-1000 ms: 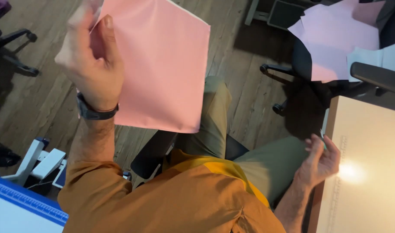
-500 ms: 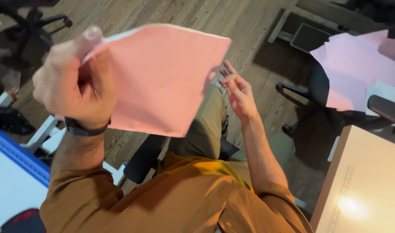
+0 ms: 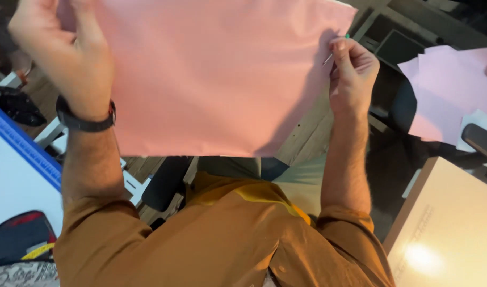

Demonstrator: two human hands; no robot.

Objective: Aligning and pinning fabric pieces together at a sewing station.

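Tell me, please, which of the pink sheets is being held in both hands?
The big salmon-pink sheet up front, pinched by the left hand and right hand. The paler pink sheets lie untouched at the right.

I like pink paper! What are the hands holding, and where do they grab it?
Both hold the pink sheet: the left hand at its left edge, the right hand pinching its right edge.
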